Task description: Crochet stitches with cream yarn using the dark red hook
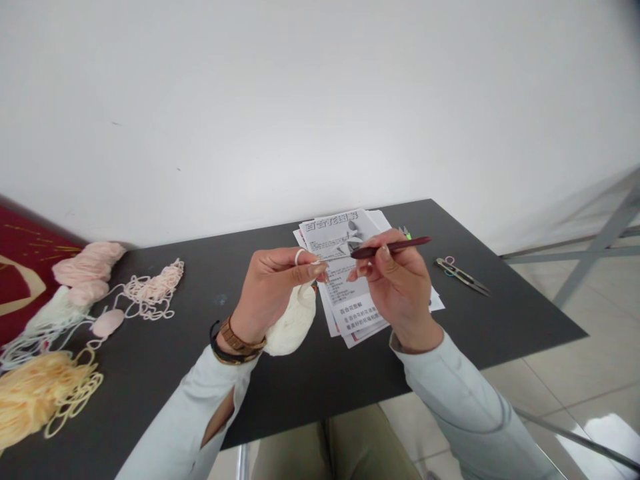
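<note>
Our pale sleeves [185,407] reach in from the lower edge over the black table [325,393], and our left hand [273,283] pinches white yarn [298,256] between thumb and fingertip, with a loop around one finger and a cream yarn ball [293,323] partly hidden behind that hand. Our right hand [403,283] grips a dark red crochet hook [410,245] like a pen, its thin shaft pointing to the left fingertips above printed sheets [360,319]. Thread snips [465,277] lie right of those sheets.
</note>
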